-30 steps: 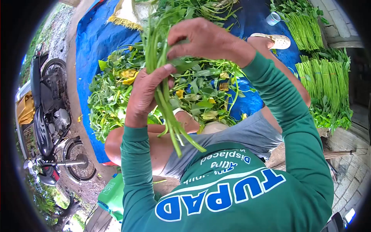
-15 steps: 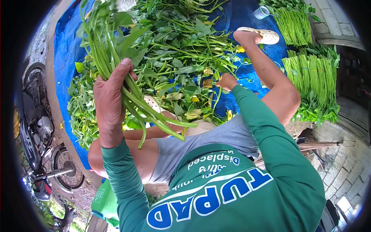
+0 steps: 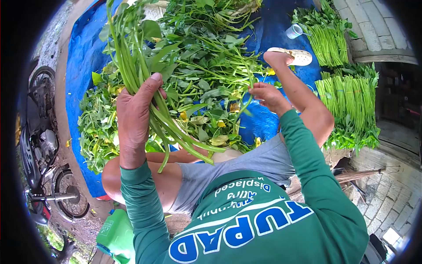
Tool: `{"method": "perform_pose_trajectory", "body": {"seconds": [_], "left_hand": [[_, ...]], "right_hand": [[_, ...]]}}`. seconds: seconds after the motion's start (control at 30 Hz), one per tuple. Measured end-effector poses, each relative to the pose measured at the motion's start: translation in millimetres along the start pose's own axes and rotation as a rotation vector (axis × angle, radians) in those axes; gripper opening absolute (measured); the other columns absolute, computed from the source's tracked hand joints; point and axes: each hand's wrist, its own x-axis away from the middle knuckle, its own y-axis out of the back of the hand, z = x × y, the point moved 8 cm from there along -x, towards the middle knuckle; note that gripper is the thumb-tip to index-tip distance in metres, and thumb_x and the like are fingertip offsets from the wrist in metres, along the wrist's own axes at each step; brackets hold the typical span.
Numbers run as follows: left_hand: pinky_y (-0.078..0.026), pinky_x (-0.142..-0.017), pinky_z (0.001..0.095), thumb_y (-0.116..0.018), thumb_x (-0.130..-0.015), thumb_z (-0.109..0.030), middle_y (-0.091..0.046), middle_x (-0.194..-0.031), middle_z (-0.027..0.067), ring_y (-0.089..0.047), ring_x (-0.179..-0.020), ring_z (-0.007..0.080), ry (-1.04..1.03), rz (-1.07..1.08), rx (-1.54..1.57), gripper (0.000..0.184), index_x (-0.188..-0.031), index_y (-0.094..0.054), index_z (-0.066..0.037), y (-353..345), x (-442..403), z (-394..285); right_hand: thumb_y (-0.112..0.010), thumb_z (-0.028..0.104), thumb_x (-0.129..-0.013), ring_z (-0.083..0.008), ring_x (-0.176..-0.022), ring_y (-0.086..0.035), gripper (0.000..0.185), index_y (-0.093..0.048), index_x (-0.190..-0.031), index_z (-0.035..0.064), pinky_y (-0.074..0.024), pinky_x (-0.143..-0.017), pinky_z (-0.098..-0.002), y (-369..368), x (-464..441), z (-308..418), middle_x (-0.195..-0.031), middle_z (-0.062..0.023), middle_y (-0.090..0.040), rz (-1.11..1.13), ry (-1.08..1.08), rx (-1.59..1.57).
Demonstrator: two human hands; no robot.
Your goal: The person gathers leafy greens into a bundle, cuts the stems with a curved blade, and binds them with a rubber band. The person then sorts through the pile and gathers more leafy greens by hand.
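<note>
My left hand (image 3: 137,112) is wrapped round a bunch of long green leafy stems (image 3: 132,66). Their leaves point up and away, and the cut ends hang over my thigh. My right hand (image 3: 269,97) is pinched on a single green stem (image 3: 247,104) at the right side of the leaf pile. Loose green leaves and stems (image 3: 206,88), with some yellow leaves among them, are heaped on a blue tarp (image 3: 81,57) in front of me.
Tied bundles of stems (image 3: 349,99) lie at the right, with more (image 3: 327,44) beyond them. A small can (image 3: 294,31) stands near my sandalled foot (image 3: 296,57). A motorcycle (image 3: 44,141) is at the left, and a green container (image 3: 116,235) is at the lower left.
The left hand has moved left with the bunch. My right hand has left the bunch, reached down to the pile at the right, and taken hold of a stem.
</note>
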Motion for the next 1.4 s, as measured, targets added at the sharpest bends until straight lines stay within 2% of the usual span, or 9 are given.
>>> {"method": "perform_pose_trajectory", "body": {"seconds": [0.17,0.43,0.53,0.57,0.67,0.93,1.13,1.3,1.4], "left_hand": [[-0.047,-0.059,0.0252,-0.077,-0.1,-0.031,-0.07,-0.076,0.0011,-0.061,-0.064,0.0076,-0.001,0.007,-0.039,0.026,-0.096,-0.075,-0.006,0.2,5.3,-0.7],[-0.047,-0.057,0.0259,-0.077,-0.099,-0.03,-0.07,-0.075,0.0012,-0.061,-0.061,0.0083,-0.044,0.0,0.021,0.025,-0.095,-0.075,-0.005,-4.3,3.9,-4.9],[-0.047,-0.057,0.0258,-0.076,-0.1,-0.03,-0.069,-0.074,0.001,-0.061,-0.061,0.0081,-0.04,0.004,-0.013,0.025,-0.095,-0.075,-0.005,-4.9,5.7,-7.1],[-0.047,-0.057,0.0257,-0.077,-0.1,-0.03,-0.069,-0.074,0.001,-0.061,-0.061,0.0081,-0.06,0.022,-0.013,0.025,-0.095,-0.075,-0.005,-5.7,5.2,-6.6],[-0.047,-0.057,0.0257,-0.076,-0.1,-0.031,-0.069,-0.074,0.001,-0.061,-0.061,0.0081,-0.07,0.029,-0.014,0.026,-0.095,-0.075,-0.005,-6.4,4.9,-5.1],[-0.048,-0.058,0.0254,-0.08,-0.098,-0.028,-0.07,-0.075,0.0011,-0.062,-0.062,0.0081,-0.047,0.01,-0.023,0.024,-0.091,-0.075,-0.006,-16.5,9.6,-2.5],[-0.047,-0.062,0.025,-0.077,-0.103,-0.032,-0.075,-0.086,-0.0004,-0.062,-0.071,0.0067,-0.071,0.173,0.164,0.026,-0.104,-0.081,-0.006,-57.9,15.4,13.7],[-0.057,-0.081,0.0272,-0.074,-0.106,-0.027,-0.078,-0.104,0.0039,-0.07,-0.089,0.0083,-0.017,0.25,0.429,0.027,-0.117,-0.078,-0.003,-56.0,8.9,34.2],[-0.057,-0.077,0.027,-0.073,-0.106,-0.027,-0.077,-0.1,0.0046,-0.07,-0.085,0.0088,-0.062,0.201,0.427,0.025,-0.115,-0.078,-0.003,-44.7,3.4,29.0]], "right_hand": [[-0.08,0.024,-0.097,-0.0071,-0.081,-0.068,0.028,-0.067,-0.118,0.0104,-0.045,-0.065,-0.024,-16.9,42.9,31.5,-0.096,-0.0011,-0.076,0.02,0.196,-0.121],[-0.08,0.018,-0.094,-0.0049,-0.08,-0.065,0.041,-0.068,-0.128,-0.0009,-0.0419,-0.057,-0.0202,-27.0,76.0,69.8,-0.101,-0.0017,-0.075,0.078,0.412,-0.277],[-0.081,0.015,-0.095,-0.0019,-0.078,-0.063,0.032,-0.071,-0.124,0.0067,-0.0447,-0.06,-0.0195,-32.8,91.4,79.9,-0.096,0.0029,-0.073,0.037,0.457,-0.318],[-0.082,0.009,-0.093,-0.0078,-0.082,-0.068,0.038,-0.069,-0.127,-0.0016,-0.0541,-0.071,-0.0243,-35.1,99.5,87.5,-0.101,-0.0025,-0.076,0.033,0.521,-0.345],[-0.081,0.006,-0.094,-0.0082,-0.083,-0.068,0.033,-0.07,-0.125,-0.001,-0.0571,-0.078,-0.0269,-40.7,101.7,94.2,-0.098,-0.0022,-0.076,-0.004,0.652,-0.407],[-0.083,0.01,-0.091,-0.0071,-0.079,-0.064,0.035,-0.072,-0.122,-0.0034,-0.0524,-0.07,-0.0256,-50.7,134.5,131.8,-0.089,-0.0017,-0.073,-0.328,0.778,-0.058],[-0.08,0.009,-0.096,-0.0058,-0.079,-0.064,0.034,-0.072,-0.126,-0.0053,-0.0536,-0.07,-0.0259,-133.5,171.4,162.9,-0.094,-0.0024,-0.075,0.036,0.787,-0.172],[-0.077,0.01,-0.097,-0.0195,-0.081,-0.072,0.03,-0.075,-0.125,0.0005,-0.0581,-0.072,-0.0324,-162.4,204.1,191.1,-0.103,-0.0139,-0.077,0.027,1.052,0.103],[-0.076,0.013,-0.097,-0.0283,-0.085,-0.073,0.025,-0.076,-0.12,0.0025,-0.0595,-0.075,-0.0356,-147.2,224.3,217.5,-0.104,-0.0175,-0.073,-0.118,1.196,0.289]]}}
